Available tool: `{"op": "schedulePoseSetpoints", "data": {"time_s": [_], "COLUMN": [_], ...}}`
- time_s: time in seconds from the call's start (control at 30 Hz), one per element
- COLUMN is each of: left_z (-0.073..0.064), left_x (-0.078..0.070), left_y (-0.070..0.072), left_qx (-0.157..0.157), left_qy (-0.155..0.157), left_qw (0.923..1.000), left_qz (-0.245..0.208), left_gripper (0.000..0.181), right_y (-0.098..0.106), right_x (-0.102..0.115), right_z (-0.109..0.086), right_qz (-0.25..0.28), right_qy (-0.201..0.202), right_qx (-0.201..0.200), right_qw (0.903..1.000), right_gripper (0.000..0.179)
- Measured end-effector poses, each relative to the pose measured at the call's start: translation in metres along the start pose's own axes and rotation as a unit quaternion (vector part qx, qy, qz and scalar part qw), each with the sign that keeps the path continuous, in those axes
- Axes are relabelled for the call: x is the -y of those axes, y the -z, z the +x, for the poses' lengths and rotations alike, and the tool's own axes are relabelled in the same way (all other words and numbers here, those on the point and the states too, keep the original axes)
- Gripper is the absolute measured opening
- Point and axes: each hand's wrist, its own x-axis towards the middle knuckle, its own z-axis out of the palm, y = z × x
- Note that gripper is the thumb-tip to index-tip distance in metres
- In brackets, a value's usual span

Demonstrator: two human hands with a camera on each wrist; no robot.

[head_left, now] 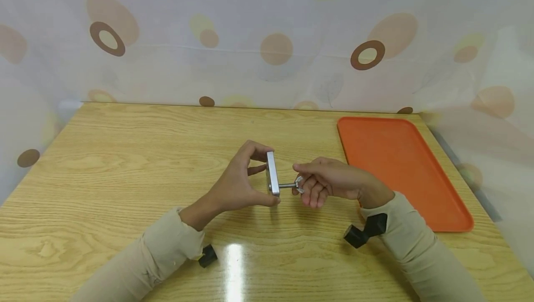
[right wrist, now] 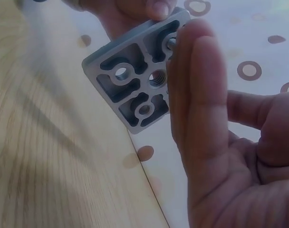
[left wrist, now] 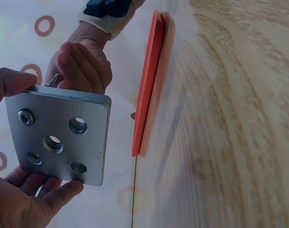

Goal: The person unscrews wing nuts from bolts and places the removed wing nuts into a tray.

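My left hand (head_left: 239,179) grips a square grey metal plate (head_left: 272,172) by opposite edges, thumb on the near edge and fingers on the far one, holding it upright above the table. Its flat face, in the left wrist view, has several round holes, the middle one threaded, and a socket-head bolt (left wrist: 26,117) in one corner. Ribs and hollows show on the other face. The bolt's shank points right, with a wing nut (head_left: 299,185) near its end. My right hand (head_left: 323,181) is at the wing nut, fingers fairly straight, thumb raised apart from them.
An orange tray (head_left: 400,167) lies at the right of the wooden table (head_left: 125,154), partly behind my right forearm. A patterned sheet (head_left: 233,24) hangs along the back and both sides. Black straps or mounts (head_left: 363,232) sit at the wrists.
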Motion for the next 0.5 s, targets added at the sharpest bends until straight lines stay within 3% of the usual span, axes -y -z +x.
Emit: {"op": "schedulePoseSetpoints", "data": {"time_s": [0.2, 0.5], "left_z": [-0.0002, -0.0003], "left_x": [-0.0001, -0.0019], "left_y": [0.0000, 0.0001], "left_qx": [0.004, 0.001], "left_qy": [-0.002, -0.002], "left_qw": [1.0000, 1.0000], "left_qz": [0.004, 0.004], "left_gripper": [0.084, 0.084], "right_y": [-0.0008, 0.0027], "right_x": [0.0023, 0.0013], "right_z": [-0.0026, -0.0036], "right_qz": [0.017, -0.010], "right_qy": [0.021, 0.051], "right_qx": [0.026, 0.021], "right_qw": [0.9993, 0.9985], "right_gripper": [0.040, 0.030]}}
